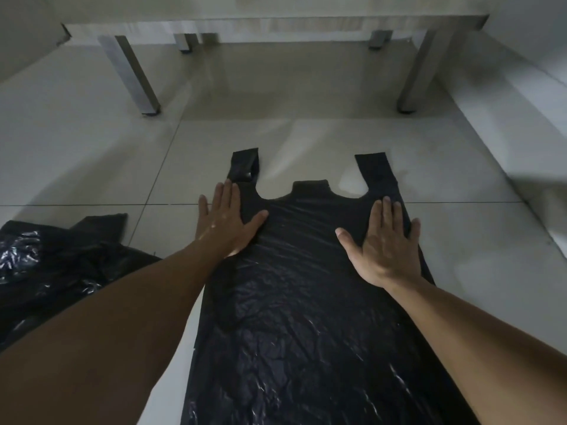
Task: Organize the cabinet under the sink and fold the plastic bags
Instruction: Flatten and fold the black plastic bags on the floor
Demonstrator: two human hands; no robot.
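The left hand (225,217) and right hand (388,240) lie flat, fingers slightly spread, on the black bag (294,302); its bottom is cut off.

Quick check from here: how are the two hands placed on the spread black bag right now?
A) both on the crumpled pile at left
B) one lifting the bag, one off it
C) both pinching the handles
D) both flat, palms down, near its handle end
D: the left hand and right hand lie flat with spread fingers on the black bag, just below its handles.
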